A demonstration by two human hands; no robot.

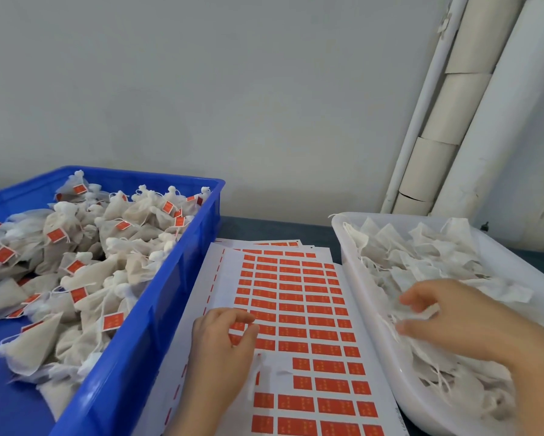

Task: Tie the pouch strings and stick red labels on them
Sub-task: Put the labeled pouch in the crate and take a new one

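Head view: a sheet of red labels [299,309] lies on the dark desk [280,228] at 6 o'clock, with some spaces in its near rows bare. The left hand [223,350] rests on the sheet, its fingers [242,316] curled down, thumb and forefinger close together over a label; whether they pinch one cannot be told. At 3 o'clock the right hand [462,322] reaches into a white tray [352,269] heaped with open pouches [428,256], thumb and fingers clamped on an untied pouch [423,313]. At 9 o'clock a blue crate [157,309] holds tied pouches [75,278] carrying red tags. Pale pipes [453,105] stand at 1 o'clock.
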